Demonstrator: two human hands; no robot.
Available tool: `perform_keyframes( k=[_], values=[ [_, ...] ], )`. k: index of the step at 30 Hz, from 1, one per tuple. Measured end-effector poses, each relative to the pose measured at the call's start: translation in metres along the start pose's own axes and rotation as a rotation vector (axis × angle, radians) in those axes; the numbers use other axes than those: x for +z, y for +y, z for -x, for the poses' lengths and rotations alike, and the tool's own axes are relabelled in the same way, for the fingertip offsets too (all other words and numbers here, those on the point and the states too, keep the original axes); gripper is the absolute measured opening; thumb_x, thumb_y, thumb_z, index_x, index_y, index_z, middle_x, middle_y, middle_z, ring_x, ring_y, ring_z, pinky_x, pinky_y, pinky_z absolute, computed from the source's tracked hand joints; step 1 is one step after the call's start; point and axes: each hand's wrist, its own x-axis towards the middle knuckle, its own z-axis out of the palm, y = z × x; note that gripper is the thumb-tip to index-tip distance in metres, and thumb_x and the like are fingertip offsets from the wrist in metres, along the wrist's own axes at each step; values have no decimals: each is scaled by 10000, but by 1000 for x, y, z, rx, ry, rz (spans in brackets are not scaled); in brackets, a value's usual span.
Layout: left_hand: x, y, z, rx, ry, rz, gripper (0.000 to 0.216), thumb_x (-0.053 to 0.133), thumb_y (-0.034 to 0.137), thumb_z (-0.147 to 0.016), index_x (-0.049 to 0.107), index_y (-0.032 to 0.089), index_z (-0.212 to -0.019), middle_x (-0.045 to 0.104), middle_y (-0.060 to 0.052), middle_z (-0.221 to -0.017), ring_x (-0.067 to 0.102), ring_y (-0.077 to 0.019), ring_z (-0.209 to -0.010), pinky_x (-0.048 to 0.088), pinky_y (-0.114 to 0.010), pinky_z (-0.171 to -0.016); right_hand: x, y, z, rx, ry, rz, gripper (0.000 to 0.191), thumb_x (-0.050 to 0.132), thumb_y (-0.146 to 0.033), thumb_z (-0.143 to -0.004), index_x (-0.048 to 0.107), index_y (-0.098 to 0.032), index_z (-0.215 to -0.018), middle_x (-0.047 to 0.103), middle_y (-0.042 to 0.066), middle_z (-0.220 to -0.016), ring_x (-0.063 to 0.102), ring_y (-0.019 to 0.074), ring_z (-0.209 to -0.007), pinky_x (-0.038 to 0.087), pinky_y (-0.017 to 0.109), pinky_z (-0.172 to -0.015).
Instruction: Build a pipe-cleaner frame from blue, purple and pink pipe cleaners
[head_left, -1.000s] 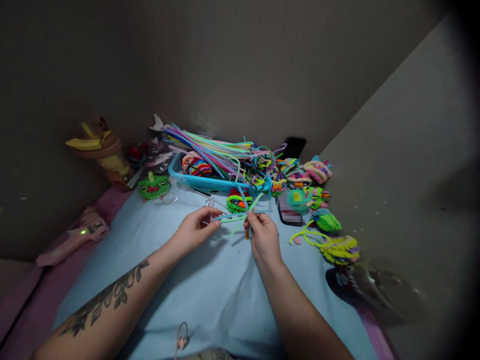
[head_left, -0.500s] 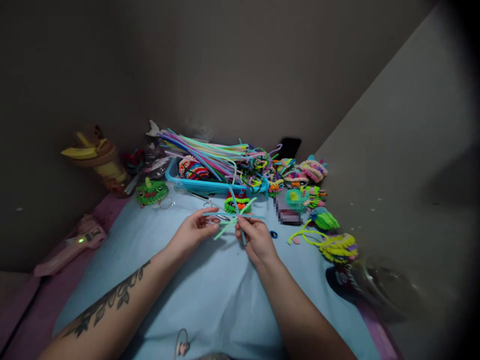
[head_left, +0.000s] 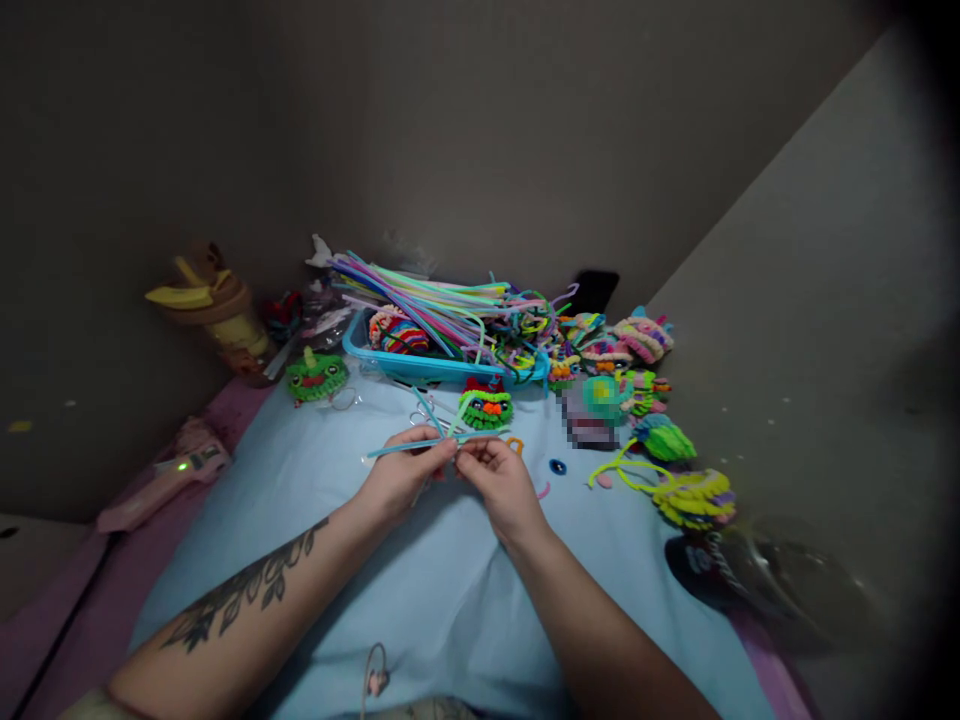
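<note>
Several blue and pale green pipe cleaners (head_left: 405, 447) cross one another in a star shape above the blue cloth. My left hand (head_left: 401, 478) pinches them near their crossing, thumb on top. Close against it, my right hand (head_left: 499, 485) has its fingers curled and pressed together at the same crossing, partly hiding the lower ends. Just beyond my hands sits a green pipe-cleaner creature (head_left: 486, 409) with an orange mouth. Scissors, partly covered, lie beside it. A round blue eye piece (head_left: 558, 467) rests to the right of my right hand.
Behind stands a blue tray (head_left: 450, 368) heaped with pipe cleaners (head_left: 427, 300). A green horned creature (head_left: 316, 377) is at left, with a pink glue gun (head_left: 169, 488) and a cup (head_left: 236, 335) farther out. Colourful pieces, a yellow one (head_left: 694, 498) and a bottle (head_left: 697, 570) line the right.
My left hand has closed from beside the star onto its crossing, which my right hand alone was pinching. The star has shifted left and tilted. The whole view has moved slightly.
</note>
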Motion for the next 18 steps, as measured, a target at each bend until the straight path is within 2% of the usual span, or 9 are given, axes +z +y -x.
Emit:
perform_keyframes(
  k=[3,10,14,18],
  values=[
    [1,-1,2,-13,0,-56,287,753,349,-659,562,140,-613,517,41,-465,443,-65,-437,282,-187,-423,-1,-1,0,-40,30,-49,240,768,-288,-641,630,-205,-818,625,-41,-673,547,93,-608,432,205,-577],
    [6,-1,6,-99,-82,81,268,765,332,-647,583,141,-693,593,9,-540,530,-101,-515,384,-214,-515,-5,2,-1,-64,93,-113,215,775,-317,-636,624,-199,-733,604,-46,-618,531,97,-570,425,222,-570],
    [7,0,6,-83,-67,83,260,763,323,-647,589,136,-695,592,8,-541,522,-99,-524,385,-216,-529,-1,1,0,-20,29,-191,236,786,-298,-618,625,-210,-765,609,-46,-625,537,103,-545,443,235,-558],
    [8,0,8,-41,-30,53,248,760,320,-637,593,138,-667,551,29,-513,474,-81,-510,330,-200,-494,3,2,1,-14,-35,-221,205,774,-286,-627,600,-215,-710,591,-47,-629,537,118,-534,459,261,-548]
  ],
)
